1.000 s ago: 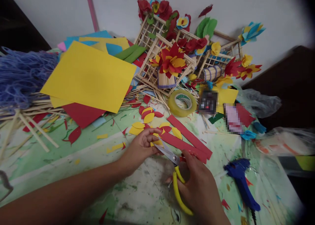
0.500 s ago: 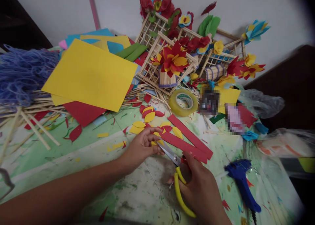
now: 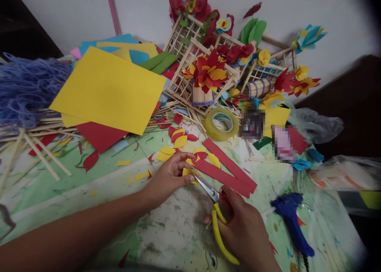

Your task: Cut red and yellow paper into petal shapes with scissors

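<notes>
My left hand (image 3: 166,179) is closed in a pinch on a small piece of yellow paper (image 3: 187,172). In my right hand (image 3: 245,228) are scissors (image 3: 213,193) with yellow handles, pointing up and to the left. Their blades meet the yellow paper beside my left fingertips; the tips are partly hidden there. Just beyond the hands lie red paper strips (image 3: 222,173) and several cut petals, such as a yellow petal (image 3: 180,141) and a red petal (image 3: 192,137).
Yellow sheets (image 3: 110,91) lie at the left, near a tangle of purple string (image 3: 29,87). Stick frames with paper flowers (image 3: 208,71) lean against the wall. A tape roll (image 3: 212,131) stands behind the strips. At the right is a blue glue gun (image 3: 293,224).
The yellow paper in my left hand shows more, and my left thumb has shifted up onto it. The scissor tips have moved slightly at the paper. Both hands keep their hold.
</notes>
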The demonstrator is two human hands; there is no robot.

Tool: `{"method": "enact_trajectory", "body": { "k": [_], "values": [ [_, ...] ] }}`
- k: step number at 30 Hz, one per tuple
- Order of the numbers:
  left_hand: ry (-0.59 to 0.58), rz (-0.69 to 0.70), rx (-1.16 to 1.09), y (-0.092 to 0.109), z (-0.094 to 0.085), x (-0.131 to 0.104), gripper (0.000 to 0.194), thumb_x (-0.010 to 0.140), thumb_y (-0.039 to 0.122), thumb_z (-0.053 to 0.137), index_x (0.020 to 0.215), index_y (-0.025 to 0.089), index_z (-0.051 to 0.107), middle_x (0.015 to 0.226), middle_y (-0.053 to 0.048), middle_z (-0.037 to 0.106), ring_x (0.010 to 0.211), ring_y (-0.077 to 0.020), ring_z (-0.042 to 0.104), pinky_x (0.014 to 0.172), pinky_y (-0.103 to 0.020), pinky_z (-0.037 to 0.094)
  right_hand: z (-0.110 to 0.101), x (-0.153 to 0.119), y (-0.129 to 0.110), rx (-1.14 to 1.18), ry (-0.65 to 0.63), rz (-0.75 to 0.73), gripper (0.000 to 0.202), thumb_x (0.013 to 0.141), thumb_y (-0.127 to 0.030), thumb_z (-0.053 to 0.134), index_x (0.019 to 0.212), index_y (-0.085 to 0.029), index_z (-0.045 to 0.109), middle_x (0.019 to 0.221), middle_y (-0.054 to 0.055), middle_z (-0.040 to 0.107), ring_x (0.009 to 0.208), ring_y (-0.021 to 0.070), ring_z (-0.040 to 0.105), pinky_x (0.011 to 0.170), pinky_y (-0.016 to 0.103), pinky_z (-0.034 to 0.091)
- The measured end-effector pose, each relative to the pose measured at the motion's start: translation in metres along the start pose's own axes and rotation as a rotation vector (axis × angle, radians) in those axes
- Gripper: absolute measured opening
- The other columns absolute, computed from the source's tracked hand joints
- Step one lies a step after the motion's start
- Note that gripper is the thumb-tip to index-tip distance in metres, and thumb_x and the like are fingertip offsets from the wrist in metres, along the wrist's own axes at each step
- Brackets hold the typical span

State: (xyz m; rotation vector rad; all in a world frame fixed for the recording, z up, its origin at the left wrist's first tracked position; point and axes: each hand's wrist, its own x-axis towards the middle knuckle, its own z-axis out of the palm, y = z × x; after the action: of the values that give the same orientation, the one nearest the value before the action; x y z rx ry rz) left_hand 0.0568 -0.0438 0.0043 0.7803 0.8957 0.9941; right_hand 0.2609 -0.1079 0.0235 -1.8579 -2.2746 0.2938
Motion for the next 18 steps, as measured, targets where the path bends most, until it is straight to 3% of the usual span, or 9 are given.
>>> {"method": "enact_trajectory", "body": {
  "k": [18],
  "values": [
    [0.077, 0.003, 0.077, 0.0036, 0.0022, 0.0, 0.043, 0.067, 0.019, 0.072, 0.105, 0.02, 0.051, 0.072, 0.003, 0.059, 0.069, -0.0113, 0.056, 0.063, -0.023, 0.041, -0.0004, -0.0022, 0.0035, 0.079, -0.058, 0.091, 0.042, 0.069, -0.033, 0.061, 0.108, -0.02, 0.057, 0.08, 0.003, 0.071, 0.065, 0.0205, 0.067, 0.054, 0.027, 0.049]
  ]
}}
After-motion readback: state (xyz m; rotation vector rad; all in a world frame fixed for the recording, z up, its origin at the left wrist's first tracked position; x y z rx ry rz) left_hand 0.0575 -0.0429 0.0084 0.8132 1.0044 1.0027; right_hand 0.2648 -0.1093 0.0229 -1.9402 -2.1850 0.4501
